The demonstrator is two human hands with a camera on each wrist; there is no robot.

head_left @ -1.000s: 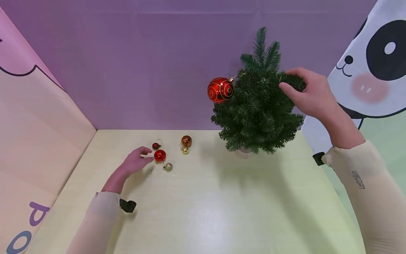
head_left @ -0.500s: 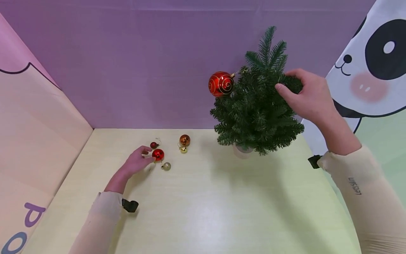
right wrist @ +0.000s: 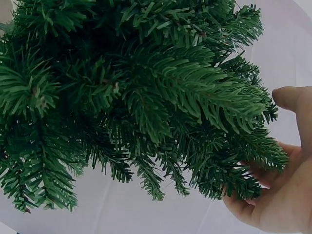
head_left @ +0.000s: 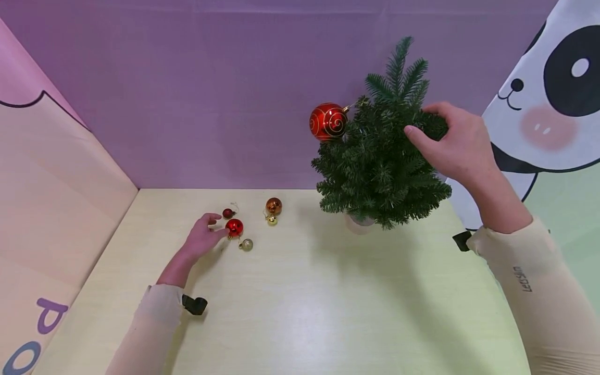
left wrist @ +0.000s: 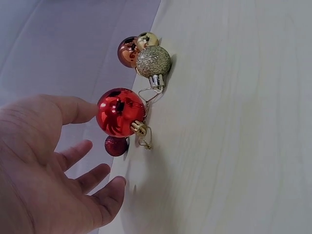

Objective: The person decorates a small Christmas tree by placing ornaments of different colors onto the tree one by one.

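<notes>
In the head view my left hand (head_left: 202,239) is beside a shiny red bauble (head_left: 234,227) on the table. Its thumb (left wrist: 78,108) appears to touch the bauble in the left wrist view, while the other fingers are spread apart from it. My right hand (head_left: 457,138) curls around outer branches of a small artificial Christmas tree (head_left: 382,166), thumb in front and fingers partly hidden behind the needles. From the tree's left side hangs a large red bauble with gold swirls (head_left: 328,122). The tree's base (head_left: 360,223) is mostly hidden below the branches.
Close to the red bauble lie a small dark red bauble (head_left: 228,213) and a glittery gold bauble (head_left: 246,245). A copper bauble (head_left: 274,206) and a small gold bauble (head_left: 272,221) rest farther right. A purple backdrop (head_left: 225,104) stands behind the table (head_left: 290,302).
The tree has tipped slightly to the right, and its hanging bauble sits a little higher. My right thumb has shifted slightly left. My left hand has come slightly closer to the shiny red bauble.
</notes>
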